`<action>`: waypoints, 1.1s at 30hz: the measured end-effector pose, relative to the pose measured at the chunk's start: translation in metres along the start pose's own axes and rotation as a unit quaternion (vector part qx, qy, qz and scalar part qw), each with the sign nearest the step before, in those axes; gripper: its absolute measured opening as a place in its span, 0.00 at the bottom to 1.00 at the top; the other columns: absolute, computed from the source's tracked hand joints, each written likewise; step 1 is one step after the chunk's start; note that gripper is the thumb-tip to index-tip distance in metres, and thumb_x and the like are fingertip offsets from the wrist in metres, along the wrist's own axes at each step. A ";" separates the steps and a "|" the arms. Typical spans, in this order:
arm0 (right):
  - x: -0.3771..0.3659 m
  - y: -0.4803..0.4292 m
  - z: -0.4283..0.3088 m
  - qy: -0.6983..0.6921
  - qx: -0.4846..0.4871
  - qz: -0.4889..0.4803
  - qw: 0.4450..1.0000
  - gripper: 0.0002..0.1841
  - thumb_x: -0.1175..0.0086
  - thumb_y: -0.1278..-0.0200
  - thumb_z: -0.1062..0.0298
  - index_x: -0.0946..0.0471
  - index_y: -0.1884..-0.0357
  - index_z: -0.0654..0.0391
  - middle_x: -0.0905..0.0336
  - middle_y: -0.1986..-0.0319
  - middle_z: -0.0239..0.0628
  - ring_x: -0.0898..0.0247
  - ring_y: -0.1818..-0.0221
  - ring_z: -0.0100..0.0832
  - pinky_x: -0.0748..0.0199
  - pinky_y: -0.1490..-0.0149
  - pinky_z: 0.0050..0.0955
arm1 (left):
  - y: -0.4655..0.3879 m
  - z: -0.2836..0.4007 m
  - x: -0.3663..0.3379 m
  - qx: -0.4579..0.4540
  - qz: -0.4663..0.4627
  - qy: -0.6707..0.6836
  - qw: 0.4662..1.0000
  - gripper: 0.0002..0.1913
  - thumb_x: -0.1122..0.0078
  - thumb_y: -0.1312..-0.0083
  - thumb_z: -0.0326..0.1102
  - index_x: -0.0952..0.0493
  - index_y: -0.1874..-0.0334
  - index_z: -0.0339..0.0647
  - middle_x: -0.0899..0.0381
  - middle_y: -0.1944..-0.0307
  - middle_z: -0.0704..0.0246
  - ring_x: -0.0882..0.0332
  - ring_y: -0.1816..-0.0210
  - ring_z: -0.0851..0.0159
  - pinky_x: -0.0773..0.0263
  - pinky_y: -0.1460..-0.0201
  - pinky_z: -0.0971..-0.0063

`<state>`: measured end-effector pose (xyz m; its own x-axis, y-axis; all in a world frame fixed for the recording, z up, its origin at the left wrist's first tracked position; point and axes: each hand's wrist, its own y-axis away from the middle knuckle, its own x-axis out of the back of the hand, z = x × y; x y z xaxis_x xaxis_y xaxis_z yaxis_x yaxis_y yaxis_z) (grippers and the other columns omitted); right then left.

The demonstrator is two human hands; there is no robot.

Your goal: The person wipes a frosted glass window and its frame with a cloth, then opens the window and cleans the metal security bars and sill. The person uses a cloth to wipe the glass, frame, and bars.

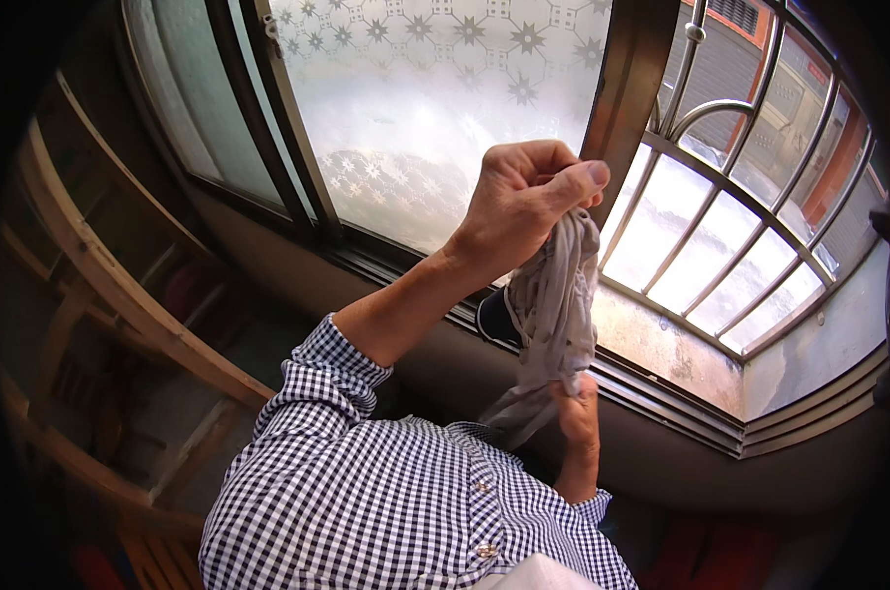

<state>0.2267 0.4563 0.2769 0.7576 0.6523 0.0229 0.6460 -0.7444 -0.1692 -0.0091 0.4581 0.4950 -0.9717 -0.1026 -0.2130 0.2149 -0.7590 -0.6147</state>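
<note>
A greyish, crumpled cloth [563, 295] hangs lengthwise in front of the window. My left hand [537, 184] is raised high, its fingers curled around the cloth's upper end. Lower down, my right hand [579, 409] grips the cloth, and a loose end trails to the left of it. Partly behind the cloth, at the window track, shows a dark object [498, 316] with a pale edge; most of it is hidden, so I cannot tell what it is.
A sliding window pane of frosted, star-patterned glass [430, 110] stands ahead. To its right, metal bars [717, 184] close the opening above a stained ledge [666, 332]. Window tracks [673, 404] run below. Wooden framing [128, 273] is at the left, a red object [710, 553] low right.
</note>
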 end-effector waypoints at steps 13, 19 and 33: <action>-0.012 -0.008 -0.021 -0.178 0.164 0.167 0.956 0.36 0.51 0.29 0.50 0.41 0.27 0.64 0.33 0.34 0.50 0.32 0.34 0.44 0.39 0.27 0.43 | 0.092 -0.051 -0.025 0.177 -0.224 -0.144 0.948 0.12 0.32 0.35 0.35 0.20 0.55 0.37 0.19 0.51 0.68 0.26 0.46 0.68 0.32 0.40 0.68; 0.020 -0.025 -0.099 -0.481 0.087 0.142 0.861 0.36 0.54 0.26 0.45 0.42 0.26 0.59 0.34 0.32 0.50 0.34 0.32 0.44 0.35 0.28 0.45 | 0.097 -0.045 -0.001 -0.062 -0.145 -0.425 0.891 0.17 0.30 0.40 0.40 0.19 0.52 0.41 0.27 0.39 0.60 0.34 0.36 0.53 0.44 0.33 0.58; 0.221 -0.272 -0.223 0.066 0.059 0.355 0.931 0.31 0.51 0.27 0.48 0.35 0.31 0.59 0.30 0.37 0.47 0.32 0.36 0.38 0.33 0.32 0.39 | 0.088 -0.056 0.047 -0.174 -0.005 -0.470 0.865 0.17 0.30 0.40 0.36 0.18 0.49 0.43 0.26 0.37 0.63 0.33 0.36 0.54 0.41 0.31 0.58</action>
<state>0.2394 0.7706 0.5475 0.9995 -0.0272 -0.0159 -0.0307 -0.9552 -0.2944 -0.0305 0.4221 0.3882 -0.5895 -0.6992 0.4045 0.0645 -0.5399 -0.8393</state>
